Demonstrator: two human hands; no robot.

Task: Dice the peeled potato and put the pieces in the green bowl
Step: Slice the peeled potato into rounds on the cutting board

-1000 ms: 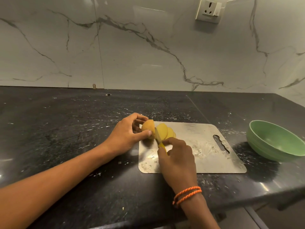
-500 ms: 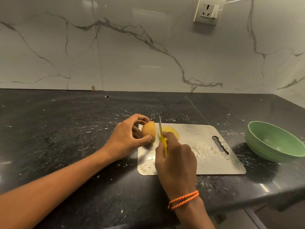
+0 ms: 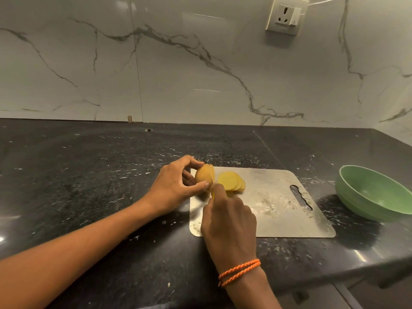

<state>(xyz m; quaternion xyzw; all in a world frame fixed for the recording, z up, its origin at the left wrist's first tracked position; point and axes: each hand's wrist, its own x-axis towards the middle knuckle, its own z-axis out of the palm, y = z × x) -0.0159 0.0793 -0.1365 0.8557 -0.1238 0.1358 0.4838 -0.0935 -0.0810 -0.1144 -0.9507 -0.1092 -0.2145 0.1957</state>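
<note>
Our left hand pinches the potato steady while our right hand grips the knife; we slice evenly, fingertips tucked back. The green bowl waits well right.

I'm in a home kitchen: my black stone countertop meets a white marble-veined wall with a wall socket, and a steel cutting board lies near the counter's front edge.

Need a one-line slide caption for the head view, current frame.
Left hand steadies peeled potato on steel board; right hand slices with knife; green bowl empty.
</note>
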